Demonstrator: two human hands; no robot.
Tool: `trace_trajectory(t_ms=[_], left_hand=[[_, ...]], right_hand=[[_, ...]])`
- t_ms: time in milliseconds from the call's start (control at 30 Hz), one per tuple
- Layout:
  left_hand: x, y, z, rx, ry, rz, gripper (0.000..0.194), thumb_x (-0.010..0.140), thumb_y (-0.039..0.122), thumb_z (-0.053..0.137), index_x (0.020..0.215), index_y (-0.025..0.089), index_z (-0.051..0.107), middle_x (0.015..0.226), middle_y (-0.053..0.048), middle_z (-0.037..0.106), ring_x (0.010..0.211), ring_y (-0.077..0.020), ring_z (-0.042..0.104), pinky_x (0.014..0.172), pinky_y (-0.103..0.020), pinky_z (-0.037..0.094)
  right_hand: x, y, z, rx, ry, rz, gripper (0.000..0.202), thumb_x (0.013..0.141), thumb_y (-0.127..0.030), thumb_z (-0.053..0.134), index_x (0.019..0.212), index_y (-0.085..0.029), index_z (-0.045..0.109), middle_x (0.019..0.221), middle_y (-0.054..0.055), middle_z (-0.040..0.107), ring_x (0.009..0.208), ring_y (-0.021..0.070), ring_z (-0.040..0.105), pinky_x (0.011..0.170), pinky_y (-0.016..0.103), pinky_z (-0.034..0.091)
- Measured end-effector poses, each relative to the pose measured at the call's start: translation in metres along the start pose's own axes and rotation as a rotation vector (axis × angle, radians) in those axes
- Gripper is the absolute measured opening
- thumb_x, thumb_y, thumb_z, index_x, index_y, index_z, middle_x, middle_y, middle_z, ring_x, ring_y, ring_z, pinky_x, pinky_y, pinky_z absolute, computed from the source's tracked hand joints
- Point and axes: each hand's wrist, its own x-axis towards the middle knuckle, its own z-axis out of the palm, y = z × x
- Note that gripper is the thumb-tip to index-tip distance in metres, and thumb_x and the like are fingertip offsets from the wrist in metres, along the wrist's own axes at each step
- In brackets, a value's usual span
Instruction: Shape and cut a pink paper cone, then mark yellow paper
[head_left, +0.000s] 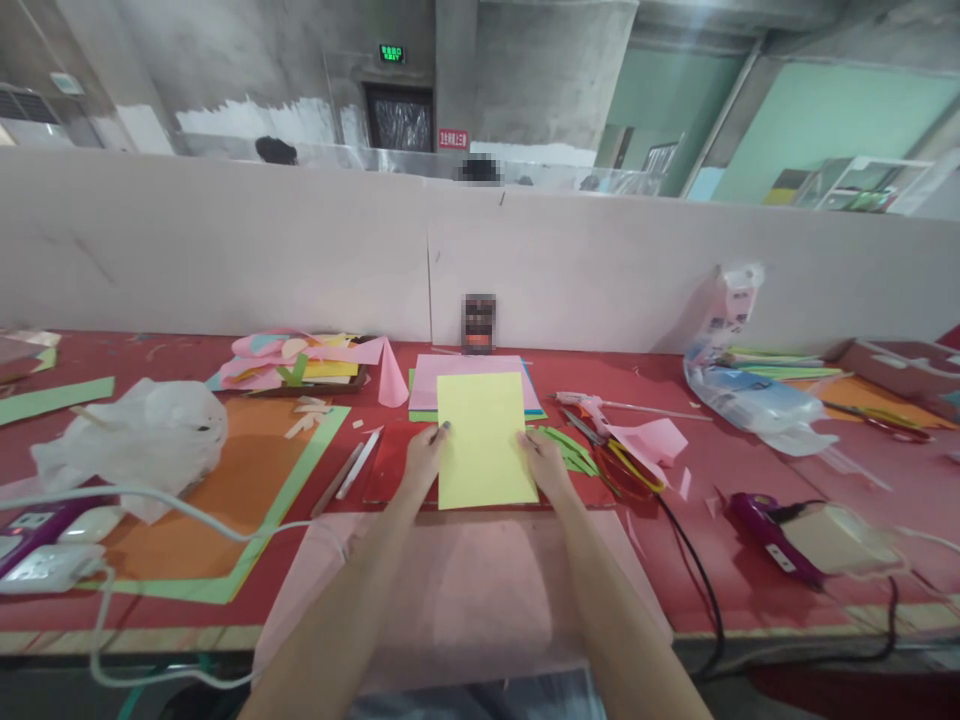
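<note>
Now, from the head view, think of your yellow sheet (484, 455) as the middle of a clock. It is right in front of you, flat and smooth, with no cuts or folds that I can see. Your left hand (424, 455) pinches its side at 9 o'clock, and your right hand (543, 455) pinches its side at 3 o'clock. Your thumbs are on the front; I can't see the fingers behind.

Under it is a red board (394, 465), on the red surface (705, 500). I can't tell if the bottom edge touches the board. At 12 o'clock, just past the sheet, lies a pink sheet (424, 388). Green strips (568, 450) and scissors (637, 465) lie toward 3 o'clock.

I'd say you are at the holding and lining-up part. The next move calls for a soft, even pinch with both hands, because thin paper can bend. Watch your right side, where the strips lie close.
</note>
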Motion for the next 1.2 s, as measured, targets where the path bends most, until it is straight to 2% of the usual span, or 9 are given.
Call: trace_trajectory(t_ms=[133,367,533,667,767,900,1033,1133,1200], left_hand=[[-0.003,0.005,0.001,-0.05,-0.031,0.006,0.038,0.076,0.05,0.044,0.059,0.017,0.049,0.054,0.003,0.047,0.053,-0.0111,0.044,0.049,-0.02,0.031],[-0.012,0.013,0.0,-0.203,-0.369,-0.096,0.032,0.068,0.037,0.059,0.09,0.015,0.059,0.081,-0.007,0.066,0.072,-0.0203,0.06,0.064,-0.028,0.045],[-0.011,0.012,-0.002,-0.037,-0.24,-0.035,0.02,0.075,0.033,0.05,0.083,0.016,0.059,0.075,-0.005,0.064,0.068,-0.0186,0.059,0.059,-0.026,0.041],[-0.009,0.008,-0.01,0.278,-0.131,0.048,0.018,0.079,0.031,0.046,0.069,0.019,0.056,0.058,0.0,0.054,0.054,-0.0145,0.05,0.052,-0.023,0.032],[-0.007,0.005,-0.02,0.526,-0.127,0.135,0.018,0.08,0.027,0.045,0.066,0.019,0.054,0.064,-0.002,0.054,0.061,-0.0162,0.051,0.056,-0.025,0.034],[-0.003,0.009,-0.03,0.698,-0.08,0.209,0.015,0.08,0.021,0.045,0.089,0.018,0.057,0.093,-0.009,0.057,0.087,-0.0222,0.054,0.073,-0.031,0.039],[-0.01,0.024,-0.024,0.657,0.088,0.291,0.039,0.079,0.024,0.05,0.117,0.019,0.046,0.123,-0.012,0.046,0.114,-0.0264,0.041,0.093,-0.038,0.033],[-0.021,0.036,-0.008,0.554,-0.129,0.339,0.029,0.084,0.028,0.042,0.11,0.022,0.052,0.115,-0.007,0.053,0.11,-0.0211,0.045,0.095,-0.033,0.033],[-0.029,0.041,0.003,0.517,-0.308,0.343,0.029,0.085,0.031,0.041,0.11,0.023,0.052,0.111,-0.005,0.055,0.106,-0.019,0.048,0.092,-0.031,0.036]], right_hand=[[-0.001,-0.002,0.0,-0.032,0.067,-0.001,0.038,0.078,-0.051,0.043,0.058,-0.019,0.051,0.057,0.0,0.052,0.057,0.0157,0.045,0.054,0.027,0.033],[0.0,0.002,-0.001,-0.058,0.213,0.037,0.038,0.079,-0.052,0.041,0.064,-0.019,0.053,0.063,0.003,0.057,0.061,0.0178,0.048,0.058,0.028,0.035],[-0.002,0.001,0.003,0.011,0.208,0.112,0.036,0.076,-0.053,0.046,0.073,-0.019,0.059,0.063,0.004,0.06,0.058,0.0192,0.049,0.055,0.029,0.034],[-0.009,-0.003,0.004,0.024,0.177,0.166,0.033,0.078,-0.048,0.044,0.083,-0.02,0.061,0.059,0.003,0.059,0.05,0.0188,0.049,0.053,0.03,0.036],[-0.018,-0.004,-0.002,-0.041,0.223,0.161,0.031,0.079,-0.046,0.043,0.082,-0.021,0.061,0.059,0.003,0.059,0.048,0.0183,0.048,0.052,0.031,0.036],[-0.029,-0.005,-0.028,-0.25,0.307,0.082,0.026,0.077,-0.042,0.046,0.081,-0.023,0.063,0.084,0.008,0.064,0.063,0.0195,0.053,0.058,0.031,0.038],[-0.033,-0.001,-0.073,-0.555,0.394,0.048,0.031,0.08,-0.04,0.039,0.087,-0.02,0.062,0.089,0.01,0.064,0.075,0.0221,0.057,0.065,0.031,0.039],[-0.031,0.005,-0.101,-0.703,0.394,0.122,0.031,0.079,-0.039,0.04,0.088,-0.02,0.063,0.088,0.012,0.065,0.076,0.0238,0.058,0.063,0.031,0.039],[-0.028,0.01,-0.109,-0.749,0.381,0.244,0.036,0.079,-0.038,0.04,0.102,-0.019,0.059,0.081,0.011,0.065,0.069,0.0231,0.059,0.058,0.03,0.038]])
